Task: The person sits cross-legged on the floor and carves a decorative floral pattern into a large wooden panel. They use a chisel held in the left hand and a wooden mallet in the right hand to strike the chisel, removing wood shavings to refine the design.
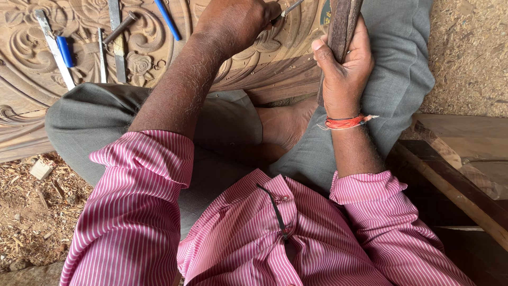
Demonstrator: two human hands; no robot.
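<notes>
At the carved panel, fingers: I saw the left hand (233, 24) wrapped tight round a slim metal chisel (288, 9), fingers curled together over its shank, only the thin end poking out toward the upper right.
Right hand fingers: the right hand (344, 69) was clenched round a dark wooden mallet (341, 26), thumb pressed along its left side, the head cut off by the top edge.
Wrist: a red thread band (345, 122) circled the right wrist.
Step in hand: I judged this as mid-carving, chisel set on the relief and mallet raised beside it, not touching the chisel.
Next move calls for: by my reading, a short controlled tap on the chisel end, with the left hand holding the angle steady so the edge would not skid across finished scrollwork.
Workpiece place: the carved wooden panel (79, 58) lay across the top left, under the left hand and against the person's crossed legs.
Workpiece look: pale brown, deeply cut with scrolls and rosettes, edges crisp, surface matte and dusty.
Spare tools: several flat steel chisels (53, 47) and a blue pen (168, 19) rested on the panel, well apart from the hands.
Clothing: pink striped sleeves (137, 201) were rolled at the forearm; grey trousers (222, 127) covered the knees.
Ground: wood chips (32, 212) littered the floor at lower left; a dark plank (455, 180) sat at right.
</notes>
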